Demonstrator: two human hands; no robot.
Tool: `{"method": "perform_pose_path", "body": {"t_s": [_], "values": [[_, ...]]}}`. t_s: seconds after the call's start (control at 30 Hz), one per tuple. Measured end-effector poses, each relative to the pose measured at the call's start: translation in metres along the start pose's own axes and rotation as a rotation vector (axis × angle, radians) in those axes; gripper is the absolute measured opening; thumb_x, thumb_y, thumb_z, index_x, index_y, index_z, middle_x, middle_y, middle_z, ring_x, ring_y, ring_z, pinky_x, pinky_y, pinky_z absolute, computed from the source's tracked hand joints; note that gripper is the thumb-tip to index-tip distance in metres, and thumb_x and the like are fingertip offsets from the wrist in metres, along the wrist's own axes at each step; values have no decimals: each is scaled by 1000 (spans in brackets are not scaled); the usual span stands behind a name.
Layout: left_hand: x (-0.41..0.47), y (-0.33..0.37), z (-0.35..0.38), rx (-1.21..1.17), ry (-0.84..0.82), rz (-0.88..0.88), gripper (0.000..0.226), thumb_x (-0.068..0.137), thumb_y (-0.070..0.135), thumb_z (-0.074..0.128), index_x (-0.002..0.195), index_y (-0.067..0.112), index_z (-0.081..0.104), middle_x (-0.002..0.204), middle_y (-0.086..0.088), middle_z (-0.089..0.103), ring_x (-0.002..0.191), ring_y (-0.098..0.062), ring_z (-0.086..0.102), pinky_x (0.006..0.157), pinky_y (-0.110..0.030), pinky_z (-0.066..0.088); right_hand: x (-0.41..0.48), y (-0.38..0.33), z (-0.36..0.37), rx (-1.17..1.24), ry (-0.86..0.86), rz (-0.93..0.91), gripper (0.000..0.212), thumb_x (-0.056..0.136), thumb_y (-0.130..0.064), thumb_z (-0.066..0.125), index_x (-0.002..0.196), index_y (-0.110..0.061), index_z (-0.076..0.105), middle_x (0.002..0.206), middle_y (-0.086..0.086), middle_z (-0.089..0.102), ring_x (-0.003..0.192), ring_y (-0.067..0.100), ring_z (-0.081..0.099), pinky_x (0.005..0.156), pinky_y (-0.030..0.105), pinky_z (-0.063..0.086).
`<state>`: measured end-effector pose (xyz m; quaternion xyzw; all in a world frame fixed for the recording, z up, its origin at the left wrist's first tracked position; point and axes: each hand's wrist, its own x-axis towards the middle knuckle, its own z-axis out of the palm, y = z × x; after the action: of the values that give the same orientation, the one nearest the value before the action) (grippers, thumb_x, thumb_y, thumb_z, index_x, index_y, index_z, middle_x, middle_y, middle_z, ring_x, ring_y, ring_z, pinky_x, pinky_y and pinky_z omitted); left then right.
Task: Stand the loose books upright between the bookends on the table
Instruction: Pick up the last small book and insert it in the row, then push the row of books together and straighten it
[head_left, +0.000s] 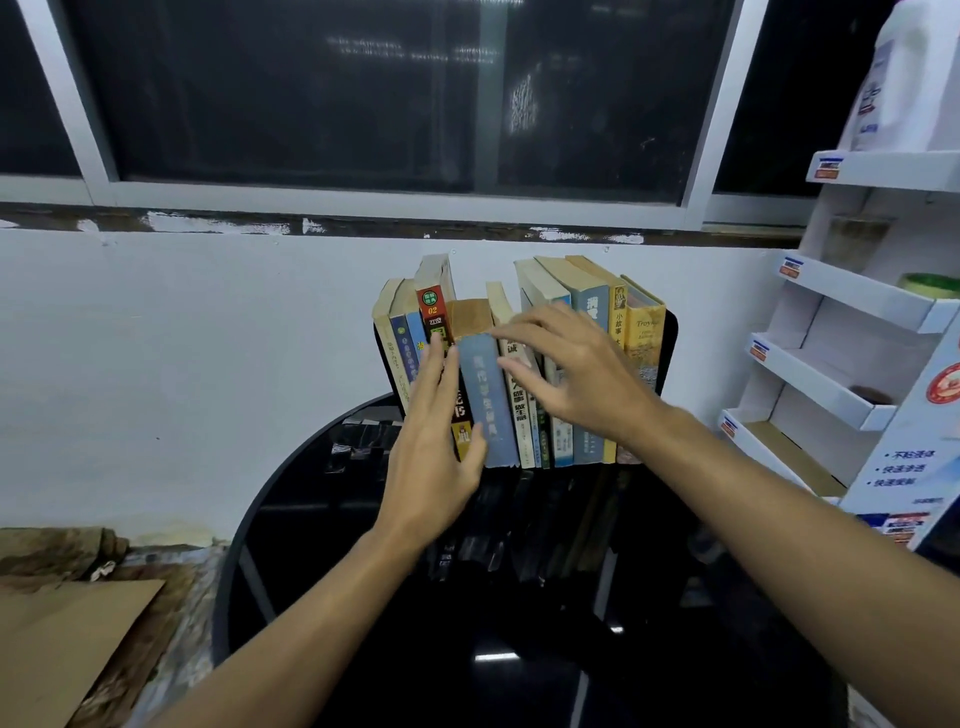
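Against the grey-blue book (487, 400), left hand (431, 457) and right hand (576, 374) press, fingers spread.

L hand (431, 441) fingers straight, R hand (576, 374) fingers spread, both arms fwd

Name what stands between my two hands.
In the head view, one upright grey-blue book stands between the left hand and the right hand.

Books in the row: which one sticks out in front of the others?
The grey-blue book in the middle, between the left hand and the right hand. Its spine stands forward of the other books, baring its browned page tops.
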<state>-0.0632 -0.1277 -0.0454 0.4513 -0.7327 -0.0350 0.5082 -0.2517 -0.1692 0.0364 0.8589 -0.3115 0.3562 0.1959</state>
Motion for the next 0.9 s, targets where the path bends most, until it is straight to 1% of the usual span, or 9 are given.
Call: {"method": "perform_pose_path", "body": {"t_s": [0.07, 0.1, 0.17, 0.3, 0.47, 0.63, 0.73, 0.83, 0.9], "values": [[-9, -8, 1, 21, 16, -16, 92, 95, 13, 66, 162, 17, 3, 169, 7, -10, 156, -11, -7, 126, -34, 17, 20, -4, -3, 15, -64, -93, 37, 98, -32, 63, 132, -15, 63, 123, 0, 64, 113, 14, 58, 96, 39, 50], [-12, -12, 1, 33, 21, -16, 94, 95, 14, 66, 161, 15, -1, 169, 4, -13, 156, -14, -9, 126, -46, 17, 30, -6, -4, 23, -95, -133, 38, 99, -33, 62, 133, -16, 62, 127, 0, 64, 117, 14, 57, 97, 39, 49], [-14, -19, 2, 52, 27, -41, 97, 96, 18, 66, 161, 13, -6, 169, 0, -16, 156, -18, -12, 124, -56, 15, 49, -8, -4, 26, -153, -197, 40, 100, -36, 59, 135, -17, 61, 133, -1, 62, 123, 13, 56, 101, 39, 47], [-13, -32, 7, 116, 15, -91, 100, 97, 25, 65, 159, 12, -12, 166, -1, -25, 154, -20, -20, 125, -55, 4, 83, -8, 5, -20, -286, -318, 43, 101, -40, 53, 140, -20, 57, 144, -2, 56, 134, 13, 49, 105, 42, 44], [-14, -42, 19, 135, 40, -147, 103, 98, 32, 62, 157, 10, -20, 163, -5, -33, 152, -23, -25, 125, -53, -1, 115, -2, 19, -35, -352, -396, 47, 102, -37, 54, 145, -18, 53, 153, -2, 48, 145, 15, 39, 115, 43, 36], [-9, -40, 27, 78, 49, -181, 108, 97, 26, 65, 155, 8, -24, 161, -5, -37, 151, -21, -28, 126, -49, -3, 133, 0, 29, -18, -443, -406, 55, 101, -42, 53, 151, -19, 45, 159, -4, 38, 149, 11, 29, 121, 40, 29], [-7, -38, 31, 36, 53, -178, 108, 96, 22, 64, 154, 9, -26, 161, -4, -37, 151, -20, -28, 126, -51, 7, 138, 1, 33, -19, -504, -403, 59, 101, -45, 51, 154, -22, 39, 161, -8, 33, 150, 10, 27, 120, 41, 30], [-5, -38, 35, -5, 70, -175, 108, 96, 20, 64, 155, 12, -26, 161, 1, -38, 152, -18, -26, 121, -52, 30, 139, 5, 32, -22, -554, -379, 58, 102, -46, 49, 155, -25, 36, 162, -12, 29, 149, 8, 28, 120, 40, 30], [-4, -37, 38, -7, 73, -176, 108, 96, 20, 64, 155, 13, -25, 161, 3, -37, 152, -18, -25, 115, -52, 39, 137, 9, 31, -24, -577, -363, 57, 103, -46, 46, 155, -25, 36, 162, -13, 29, 149, 7, 28, 121, 37, 28]]}}
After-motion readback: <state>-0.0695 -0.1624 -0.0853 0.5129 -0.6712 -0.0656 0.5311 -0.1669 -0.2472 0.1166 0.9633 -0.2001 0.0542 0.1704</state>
